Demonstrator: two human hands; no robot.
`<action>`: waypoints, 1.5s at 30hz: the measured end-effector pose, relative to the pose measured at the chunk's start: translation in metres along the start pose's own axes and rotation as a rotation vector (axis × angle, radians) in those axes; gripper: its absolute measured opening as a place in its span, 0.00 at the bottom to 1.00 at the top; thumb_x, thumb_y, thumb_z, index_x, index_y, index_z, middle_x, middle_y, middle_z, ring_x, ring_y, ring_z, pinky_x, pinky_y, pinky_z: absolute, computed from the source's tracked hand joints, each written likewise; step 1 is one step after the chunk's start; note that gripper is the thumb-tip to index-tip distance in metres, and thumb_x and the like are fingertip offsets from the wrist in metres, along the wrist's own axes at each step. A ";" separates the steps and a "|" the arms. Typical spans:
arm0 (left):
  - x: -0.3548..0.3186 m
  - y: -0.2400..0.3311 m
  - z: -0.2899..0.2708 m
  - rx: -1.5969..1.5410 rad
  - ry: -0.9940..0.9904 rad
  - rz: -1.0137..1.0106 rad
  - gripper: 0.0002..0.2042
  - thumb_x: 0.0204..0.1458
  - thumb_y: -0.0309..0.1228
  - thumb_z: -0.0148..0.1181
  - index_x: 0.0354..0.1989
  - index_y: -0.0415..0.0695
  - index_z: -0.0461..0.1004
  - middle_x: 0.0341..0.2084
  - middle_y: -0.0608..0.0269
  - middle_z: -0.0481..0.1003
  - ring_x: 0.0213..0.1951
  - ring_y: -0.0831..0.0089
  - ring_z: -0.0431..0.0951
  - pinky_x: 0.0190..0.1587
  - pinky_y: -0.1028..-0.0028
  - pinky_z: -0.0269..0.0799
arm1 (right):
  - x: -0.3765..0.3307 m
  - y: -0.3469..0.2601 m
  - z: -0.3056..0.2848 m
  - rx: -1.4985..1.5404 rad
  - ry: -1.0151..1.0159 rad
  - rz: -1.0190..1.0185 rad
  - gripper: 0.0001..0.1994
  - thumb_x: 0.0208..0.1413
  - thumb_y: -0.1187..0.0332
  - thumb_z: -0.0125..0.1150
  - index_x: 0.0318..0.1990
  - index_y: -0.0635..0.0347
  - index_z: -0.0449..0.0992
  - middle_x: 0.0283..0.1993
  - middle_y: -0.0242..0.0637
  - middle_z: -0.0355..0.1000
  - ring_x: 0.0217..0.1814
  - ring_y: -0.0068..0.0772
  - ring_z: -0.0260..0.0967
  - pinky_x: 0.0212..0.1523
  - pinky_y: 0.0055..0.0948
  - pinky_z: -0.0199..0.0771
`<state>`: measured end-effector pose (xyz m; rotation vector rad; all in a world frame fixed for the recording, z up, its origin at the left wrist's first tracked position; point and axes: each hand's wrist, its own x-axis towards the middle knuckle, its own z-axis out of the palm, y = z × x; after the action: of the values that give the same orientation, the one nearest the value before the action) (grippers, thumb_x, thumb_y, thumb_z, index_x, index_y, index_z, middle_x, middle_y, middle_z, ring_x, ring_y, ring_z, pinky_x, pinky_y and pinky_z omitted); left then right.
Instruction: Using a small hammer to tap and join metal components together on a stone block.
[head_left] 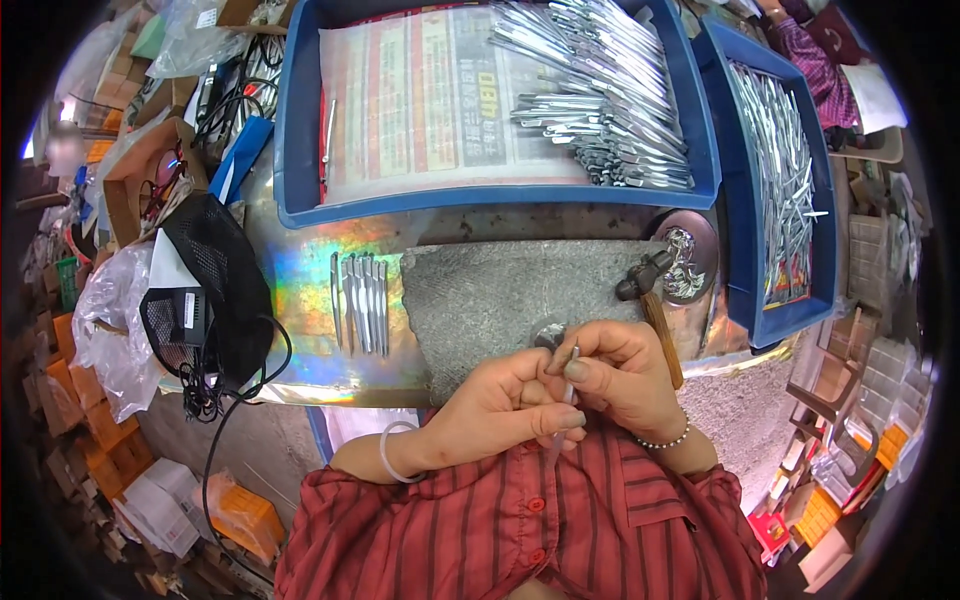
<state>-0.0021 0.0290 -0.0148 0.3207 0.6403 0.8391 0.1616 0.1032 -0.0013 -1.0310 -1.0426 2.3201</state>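
Close in front of my chest, both hands are closed around one slim silver metal tool (571,385), held roughly upright. My left hand (510,400) grips it from the left, fingers curled and thumb lying across. From the right, my right hand (628,375) pinches its upper part between thumb and fingers. The tool's exact kind is hidden by the fingers. Just beyond them lies a grey stone-like slab (500,300), with a round shiny piece (548,332) at its near edge. Several similar slim metal tools (365,305) lie in a row left of the slab.
A hammer (655,310) with a wooden handle rests at the slab's right, beside a round dish (710,250) of small metal bits. Blue trays (500,197) (740,250) hold many slim metal tools. A black mesh bag (215,260) with cables stands left. Another person's sleeve (815,75) shows far right.
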 end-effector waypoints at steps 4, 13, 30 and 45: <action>0.003 0.001 0.002 0.130 0.006 0.046 0.12 0.51 0.19 0.56 0.42 0.37 0.63 0.27 0.63 0.73 0.32 0.73 0.78 0.35 0.78 0.74 | -0.004 0.004 -0.010 0.091 -0.028 0.026 0.07 0.55 0.73 0.55 0.37 0.68 0.74 0.24 0.29 0.68 0.19 0.10 0.57 0.18 0.12 0.55; 0.009 0.005 0.014 0.242 0.058 0.038 0.11 0.49 0.18 0.58 0.38 0.38 0.64 0.26 0.62 0.73 0.29 0.76 0.77 0.31 0.80 0.72 | -0.008 0.003 -0.018 0.146 -0.036 0.042 0.11 0.55 0.68 0.56 0.36 0.70 0.73 0.25 0.32 0.66 0.16 0.12 0.52 0.16 0.14 0.49; 0.014 0.004 0.011 0.064 0.025 -0.103 0.07 0.55 0.24 0.51 0.41 0.38 0.64 0.31 0.52 0.76 0.33 0.68 0.79 0.34 0.75 0.75 | -0.006 -0.004 -0.019 0.088 0.029 0.067 0.06 0.54 0.72 0.59 0.34 0.67 0.72 0.26 0.27 0.69 0.26 0.11 0.66 0.24 0.11 0.65; 0.013 0.004 0.005 -0.014 0.012 -0.121 0.07 0.56 0.25 0.49 0.41 0.38 0.65 0.30 0.51 0.76 0.33 0.64 0.79 0.34 0.73 0.76 | 0.000 -0.004 -0.015 0.070 0.016 0.081 0.06 0.54 0.72 0.58 0.33 0.67 0.71 0.24 0.28 0.69 0.23 0.11 0.66 0.21 0.12 0.64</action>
<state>0.0050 0.0416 -0.0145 0.2614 0.6582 0.7305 0.1730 0.1130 -0.0046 -1.0813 -0.9230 2.3905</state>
